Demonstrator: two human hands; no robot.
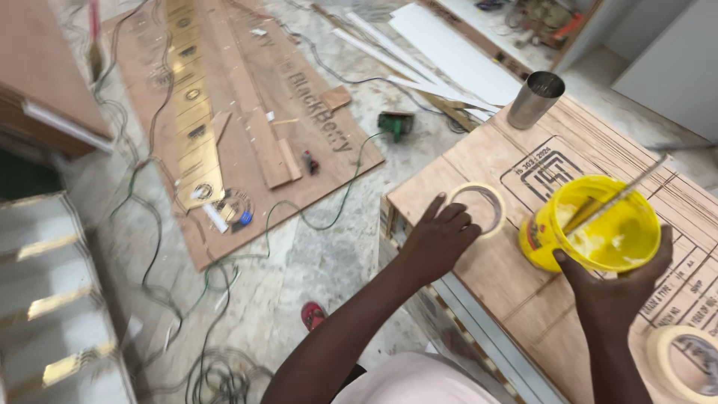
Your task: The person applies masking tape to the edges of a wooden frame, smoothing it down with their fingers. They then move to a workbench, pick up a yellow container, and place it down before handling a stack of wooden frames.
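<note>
1. a second roll of masking tape (684,359) is seen lying flat at the near right corner of the plywood surface (486,277).
2. the right hand (617,288) is wrapped around the near side of a yellow tub (591,224); its grip is closed on the tub's rim, thumb to the left and fingers to the right.
3. the tub is stood upright on the surface, right of centre, and pale paste is seen inside it with a thin stick (617,198) leaned across the rim.
4. the left hand (437,239) is laid on a roll of masking tape (479,208); its grip is half open, the fingertips rested on the roll's near edge, nothing clasped.
5. a steel tumbler (535,99) is stood at the surface's far edge.
6. on the floor beyond, a plywood sheet (247,120) with brass strips and tangled cables (217,314) are spread.
</note>
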